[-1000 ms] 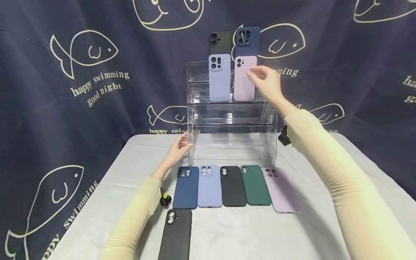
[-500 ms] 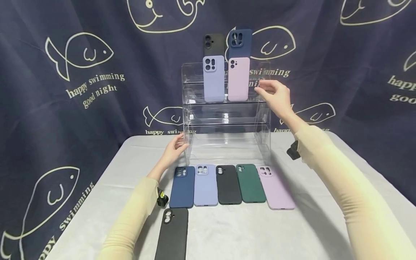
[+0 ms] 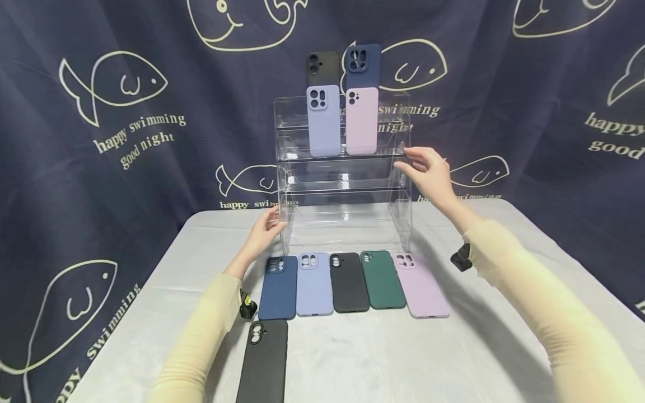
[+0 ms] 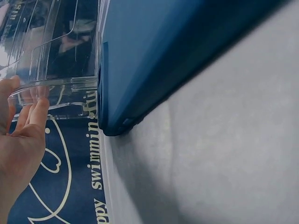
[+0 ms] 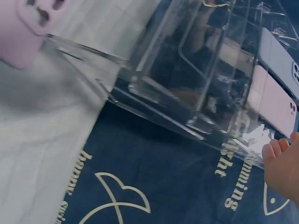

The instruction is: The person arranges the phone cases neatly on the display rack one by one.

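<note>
Up at 12 o'clock on the clear rack (image 3: pixel 344 183) (our dial's centre): upright light-blue case (image 3: pixel 325 127) and upright pink case (image 3: pixel 361 124) side by side on one tier, rear black case (image 3: pixel 328 68) and rear navy case (image 3: pixel 370 74) poking up behind. We see no side supports, so a bump to the rack could slide or topple them.

Left hand (image 3: pixel 260 238), 8 o'clock: pinching the rack's side panel between thumb and fingers. If it pulls harder than the other side, we'd bet the rack could skew; it looks light.

Right hand (image 3: pixel 432 174), 3 o'clock: thumb and fingertips spread at the rack's edge, no case between them. We can't tell if they touch the plastic. See-through walls are easy to misjudge, so a clumsy catch could jolt the cases up top.

Flat row, 7 round to 5 o'clock: flat navy case (image 3: pixel 279 291), flat light-blue case (image 3: pixel 316 288), flat black case (image 3: pixel 349 284), flat green case (image 3: pixel 384 282), flat lilac case (image 3: pixel 425 292), all close by the rack's foot. Drag the rack towards 6 and its base could plough into them.

Left wrist camera (image 3: pixel 247 307), 7 o'clock: right by the flat navy case and the near black case (image 3: pixel 266 364). We figure a dropped forearm could knock either askew.
</note>
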A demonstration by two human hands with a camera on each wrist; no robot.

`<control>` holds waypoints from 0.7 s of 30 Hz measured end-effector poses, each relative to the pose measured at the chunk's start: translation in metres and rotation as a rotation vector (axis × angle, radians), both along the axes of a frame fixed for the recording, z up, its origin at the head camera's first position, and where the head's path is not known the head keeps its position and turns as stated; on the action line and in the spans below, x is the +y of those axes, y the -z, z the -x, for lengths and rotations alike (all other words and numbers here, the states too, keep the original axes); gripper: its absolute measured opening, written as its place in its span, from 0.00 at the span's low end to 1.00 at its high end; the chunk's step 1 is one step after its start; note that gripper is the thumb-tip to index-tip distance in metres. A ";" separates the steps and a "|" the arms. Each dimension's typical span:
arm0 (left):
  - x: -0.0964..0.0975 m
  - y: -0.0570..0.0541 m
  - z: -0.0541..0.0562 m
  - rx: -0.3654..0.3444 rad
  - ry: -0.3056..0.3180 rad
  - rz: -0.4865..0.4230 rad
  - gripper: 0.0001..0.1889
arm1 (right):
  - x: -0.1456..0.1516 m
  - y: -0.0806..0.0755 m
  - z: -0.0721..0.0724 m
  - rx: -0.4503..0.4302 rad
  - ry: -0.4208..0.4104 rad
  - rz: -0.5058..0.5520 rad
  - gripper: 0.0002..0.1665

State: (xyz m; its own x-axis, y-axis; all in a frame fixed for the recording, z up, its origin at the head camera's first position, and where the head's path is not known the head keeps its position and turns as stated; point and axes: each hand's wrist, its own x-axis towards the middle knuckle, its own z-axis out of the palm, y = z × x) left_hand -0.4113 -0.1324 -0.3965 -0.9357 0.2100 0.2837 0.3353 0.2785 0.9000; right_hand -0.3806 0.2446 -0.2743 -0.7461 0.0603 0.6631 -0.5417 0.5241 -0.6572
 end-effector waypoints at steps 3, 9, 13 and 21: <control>0.000 -0.004 -0.003 -0.012 0.015 -0.003 0.31 | 0.012 0.017 0.008 -0.020 0.020 0.008 0.28; -0.002 0.008 0.006 -0.004 0.002 0.017 0.31 | 0.025 0.043 0.005 -0.091 0.013 0.011 0.31; -0.002 0.008 0.006 -0.004 0.000 0.032 0.30 | 0.030 0.060 0.001 -0.176 -0.005 0.016 0.34; -0.003 0.008 0.004 -0.023 0.010 0.029 0.32 | 0.036 0.086 -0.003 -0.279 -0.121 0.005 0.40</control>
